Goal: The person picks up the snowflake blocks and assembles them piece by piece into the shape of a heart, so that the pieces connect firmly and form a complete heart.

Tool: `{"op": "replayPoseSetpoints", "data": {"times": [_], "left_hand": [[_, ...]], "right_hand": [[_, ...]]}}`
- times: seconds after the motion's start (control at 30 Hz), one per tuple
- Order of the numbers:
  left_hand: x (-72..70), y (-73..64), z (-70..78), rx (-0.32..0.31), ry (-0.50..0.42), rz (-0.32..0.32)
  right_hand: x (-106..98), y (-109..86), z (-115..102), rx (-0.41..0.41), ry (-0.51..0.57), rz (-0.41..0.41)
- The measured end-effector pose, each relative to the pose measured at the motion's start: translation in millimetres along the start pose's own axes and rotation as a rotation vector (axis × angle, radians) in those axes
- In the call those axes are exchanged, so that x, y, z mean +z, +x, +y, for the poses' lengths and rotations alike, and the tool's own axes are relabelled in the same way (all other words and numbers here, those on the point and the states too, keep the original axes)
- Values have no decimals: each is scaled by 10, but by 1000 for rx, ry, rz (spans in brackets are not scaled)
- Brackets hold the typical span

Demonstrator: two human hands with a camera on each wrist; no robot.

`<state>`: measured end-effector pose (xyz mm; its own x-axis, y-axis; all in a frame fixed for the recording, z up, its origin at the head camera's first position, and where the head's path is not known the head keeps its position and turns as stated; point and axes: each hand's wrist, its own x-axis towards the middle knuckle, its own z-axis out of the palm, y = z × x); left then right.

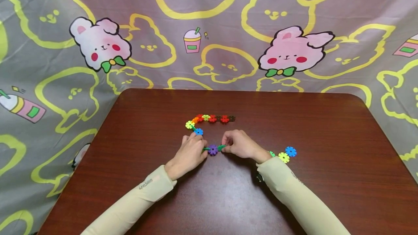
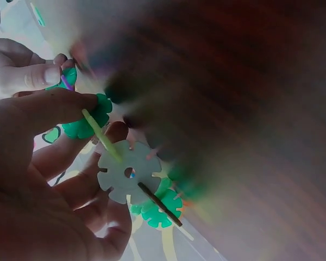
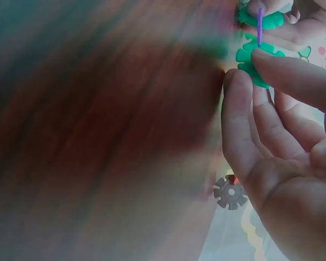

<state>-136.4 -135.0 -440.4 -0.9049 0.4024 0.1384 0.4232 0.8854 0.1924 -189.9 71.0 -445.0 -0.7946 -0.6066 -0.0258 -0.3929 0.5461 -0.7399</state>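
Small slotted plastic discs are joined in a curved chain, with a purple disc (image 1: 213, 150) at its near end between the two hands. My left hand (image 1: 187, 155) pinches the green disc (image 2: 89, 120) on the purple disc's left side. In my right hand (image 1: 243, 144), thumb and index finger grip another green disc (image 3: 250, 62), which meets the purple disc's right edge. Past the left fingers, the chain runs on through a blue disc (image 1: 198, 132) and a yellow disc (image 1: 190, 124), then bends right to a red disc (image 1: 224, 119). The left fingers cover part of the chain.
Loose discs lie by the right forearm: a blue disc (image 1: 290, 151), a yellow disc (image 1: 283, 157) and a partly hidden green disc (image 1: 272, 153). A dark disc (image 1: 259, 177) shows beside the right sleeve. Behind the brown table (image 1: 156, 111) hangs a patterned cloth (image 1: 209, 28).
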Motion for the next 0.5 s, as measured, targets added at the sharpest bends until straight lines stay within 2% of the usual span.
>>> {"op": "replayPoseSetpoints", "data": {"times": [0.23,0.37,0.5], "left_hand": [[15,-7,0,9,4,18],[24,-7,1,23,14,39],[21,0,8,39,-27,30]], "right_hand": [[25,20,-12,14,-45,-7],[33,18,-22,-20,-93,0],[29,13,-58,-46,-131,17]]}}
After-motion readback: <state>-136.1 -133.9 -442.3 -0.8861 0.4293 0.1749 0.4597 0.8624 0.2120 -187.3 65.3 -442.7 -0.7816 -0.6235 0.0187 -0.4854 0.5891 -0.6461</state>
